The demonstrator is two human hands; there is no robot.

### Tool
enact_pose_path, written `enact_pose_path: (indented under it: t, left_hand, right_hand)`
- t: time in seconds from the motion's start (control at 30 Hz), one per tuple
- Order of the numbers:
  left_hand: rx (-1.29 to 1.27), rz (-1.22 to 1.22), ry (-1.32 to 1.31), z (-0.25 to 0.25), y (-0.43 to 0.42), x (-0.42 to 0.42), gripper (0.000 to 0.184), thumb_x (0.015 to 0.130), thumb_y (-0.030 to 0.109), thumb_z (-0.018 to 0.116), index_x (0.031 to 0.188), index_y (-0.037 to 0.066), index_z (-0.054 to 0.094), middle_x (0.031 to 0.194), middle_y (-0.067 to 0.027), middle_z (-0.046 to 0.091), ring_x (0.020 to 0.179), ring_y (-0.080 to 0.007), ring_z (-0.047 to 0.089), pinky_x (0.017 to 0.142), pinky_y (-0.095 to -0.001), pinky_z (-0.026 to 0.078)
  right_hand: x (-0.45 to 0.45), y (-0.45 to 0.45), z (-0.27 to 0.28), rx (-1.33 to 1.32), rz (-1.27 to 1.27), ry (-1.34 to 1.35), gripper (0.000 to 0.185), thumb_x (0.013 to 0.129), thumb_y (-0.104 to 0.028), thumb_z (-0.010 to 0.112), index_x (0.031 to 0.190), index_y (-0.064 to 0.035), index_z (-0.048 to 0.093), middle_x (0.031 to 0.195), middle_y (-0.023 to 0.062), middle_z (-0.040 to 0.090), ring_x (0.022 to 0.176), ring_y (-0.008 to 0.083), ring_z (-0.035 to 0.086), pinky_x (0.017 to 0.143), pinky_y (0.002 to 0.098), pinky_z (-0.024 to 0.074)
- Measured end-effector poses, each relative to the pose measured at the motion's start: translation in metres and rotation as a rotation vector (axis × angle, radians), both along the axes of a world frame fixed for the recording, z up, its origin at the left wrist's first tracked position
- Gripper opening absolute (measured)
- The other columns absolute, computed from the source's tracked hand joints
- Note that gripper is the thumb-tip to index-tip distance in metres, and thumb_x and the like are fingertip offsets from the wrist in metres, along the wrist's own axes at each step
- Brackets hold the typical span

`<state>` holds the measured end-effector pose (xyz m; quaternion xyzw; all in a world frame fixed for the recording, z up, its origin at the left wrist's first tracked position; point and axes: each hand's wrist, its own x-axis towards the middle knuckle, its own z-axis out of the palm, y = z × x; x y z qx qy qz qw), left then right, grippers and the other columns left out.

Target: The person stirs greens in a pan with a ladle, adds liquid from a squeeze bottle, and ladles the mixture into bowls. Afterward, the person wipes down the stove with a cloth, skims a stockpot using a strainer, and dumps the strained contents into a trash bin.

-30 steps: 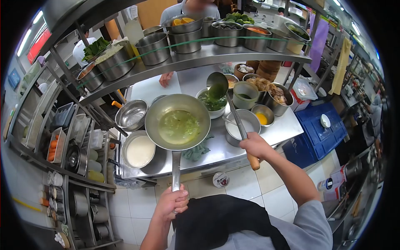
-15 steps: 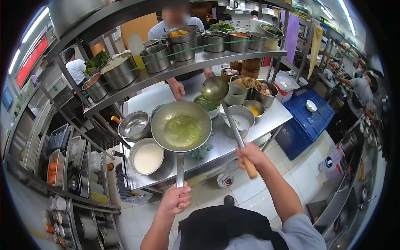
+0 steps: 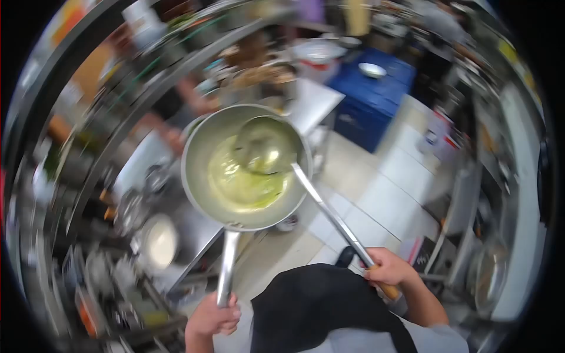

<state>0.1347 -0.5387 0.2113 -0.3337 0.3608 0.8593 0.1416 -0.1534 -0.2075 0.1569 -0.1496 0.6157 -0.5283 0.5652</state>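
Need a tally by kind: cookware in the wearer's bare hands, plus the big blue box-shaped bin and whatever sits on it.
Round grey metal pan: 1
Long-handled metal ladle with wooden grip: 1
Blue bin: 1
Small round white bowl: 1
Total: 4

We've a blk apron (image 3: 318,300) on, plain front, rounded edge, w/ a blk strap (image 3: 404,338) over a lt-grey top (image 3: 353,341). R sleeve (image 3: 438,339) = same grey, short. L hand (image 3: 213,316) & R hand (image 3: 389,267) bare, forearms too. Dk shoe (image 3: 346,256), partly hidden; details blurred.
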Motion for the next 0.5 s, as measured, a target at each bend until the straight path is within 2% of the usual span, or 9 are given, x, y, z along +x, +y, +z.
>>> enact_pose_path:
  t: [0.1, 0.13, 0.17, 0.2, 0.23, 0.3, 0.37, 0.43, 0.5]
  left_hand:
    - [-0.138, -0.297, 0.029, -0.017, 0.037, -0.119, 0.024, 0.084, -0.002, 0.065, 0.091, 0.010, 0.045, 0.061, -0.0003, 0.042, 0.043, -0.0088, 0.035, 0.037, -0.0268, 0.025]
    - [-0.243, -0.483, -0.036, -0.037, 0.039, -0.149, 0.035, 0.084, 0.025, 0.069, 0.106, 0.008, 0.049, 0.069, -0.0037, 0.051, 0.051, -0.0158, 0.045, 0.044, -0.0294, 0.037]
    - [-0.369, -0.646, -0.096, -0.048, 0.045, -0.187, 0.063, 0.084, 0.051, 0.072, 0.122, 0.005, 0.052, 0.077, -0.0072, 0.059, 0.059, -0.0228, 0.055, 0.051, -0.0321, 0.048]
    - [-0.419, -0.588, -0.059, -0.027, 0.082, -0.227, 0.044, 0.086, 0.038, 0.073, 0.112, 0.008, 0.057, 0.075, -0.0012, 0.060, 0.058, -0.0173, 0.055, 0.048, -0.0248, 0.045]
    - [-0.218, -0.554, 0.006, -0.060, 0.101, -0.270, 0.024, 0.085, 0.006, 0.069, 0.091, 0.011, 0.046, 0.060, 0.0017, 0.042, 0.044, -0.0071, 0.035, 0.035, -0.0246, 0.025]
    - [-0.161, -0.700, -0.002, -0.082, 0.146, -0.342, 0.018, 0.090, 0.005, 0.064, 0.091, 0.012, 0.047, 0.059, 0.0034, 0.035, 0.043, -0.0079, 0.034, 0.036, -0.0254, 0.028]
    - [-0.009, -0.853, 0.071, -0.098, 0.199, -0.412, 0.018, 0.092, 0.009, 0.064, 0.090, 0.013, 0.047, 0.058, 0.0047, 0.033, 0.043, -0.0073, 0.032, 0.035, -0.0244, 0.028]
    - [0.049, -0.942, 0.111, -0.103, 0.267, -0.475, 0.018, 0.092, 0.011, 0.064, 0.089, 0.013, 0.047, 0.058, 0.0055, 0.033, 0.042, -0.0064, 0.031, 0.034, -0.0236, 0.027]
    - [0.191, -1.083, 0.136, -0.111, 0.325, -0.535, 0.016, 0.094, 0.013, 0.062, 0.088, 0.013, 0.048, 0.058, 0.0066, 0.033, 0.042, -0.0050, 0.029, 0.034, -0.0226, 0.026]
  right_hand:
    - [-0.026, 0.085, -0.013, -0.034, -0.118, 0.092, 0.020, 0.082, -0.005, 0.060, 0.100, -0.0034, 0.051, 0.069, 0.0021, 0.052, 0.052, 0.0103, 0.053, 0.048, 0.0292, 0.0457]
    - [-0.034, 0.107, -0.024, -0.068, -0.179, 0.087, 0.019, 0.083, -0.005, 0.059, 0.100, -0.0037, 0.051, 0.070, 0.0023, 0.052, 0.052, 0.0103, 0.053, 0.048, 0.0294, 0.0456]
    - [-0.040, 0.131, -0.035, -0.112, -0.220, 0.082, 0.018, 0.084, -0.006, 0.058, 0.100, -0.0041, 0.051, 0.072, 0.0025, 0.052, 0.052, 0.0103, 0.053, 0.048, 0.0296, 0.0456]
    - [-0.042, 0.147, -0.044, -0.114, -0.313, 0.098, 0.018, 0.084, -0.006, 0.058, 0.100, -0.0041, 0.051, 0.072, 0.0025, 0.052, 0.052, 0.0103, 0.053, 0.048, 0.0296, 0.0456]
    - [-0.049, 0.166, -0.056, -0.123, -0.411, 0.076, 0.018, 0.084, -0.006, 0.057, 0.100, -0.0041, 0.050, 0.072, 0.0030, 0.052, 0.051, 0.0111, 0.052, 0.047, 0.0299, 0.0453]
    - [-0.064, 0.199, -0.070, -0.151, -0.531, 0.066, 0.018, 0.084, -0.006, 0.057, 0.101, -0.0041, 0.050, 0.072, 0.0036, 0.051, 0.051, 0.0118, 0.052, 0.047, 0.0301, 0.0450]
    - [-0.078, 0.230, -0.071, -0.188, -0.734, -0.090, 0.021, 0.084, -0.006, 0.055, 0.103, -0.0048, 0.049, 0.073, 0.0052, 0.051, 0.050, 0.0145, 0.053, 0.047, 0.0306, 0.0456]
    - [-0.097, 0.254, -0.059, -0.178, -0.875, -0.090, 0.024, 0.087, -0.007, 0.054, 0.110, -0.0040, 0.049, 0.072, 0.0057, 0.049, 0.048, 0.0165, 0.053, 0.047, 0.0313, 0.0461]
    - [-0.122, 0.259, -0.049, -0.216, -1.182, -0.110, 0.033, 0.094, -0.015, 0.056, 0.124, -0.0030, 0.049, 0.076, 0.0067, 0.050, 0.053, 0.0171, 0.056, 0.051, 0.0330, 0.0485]
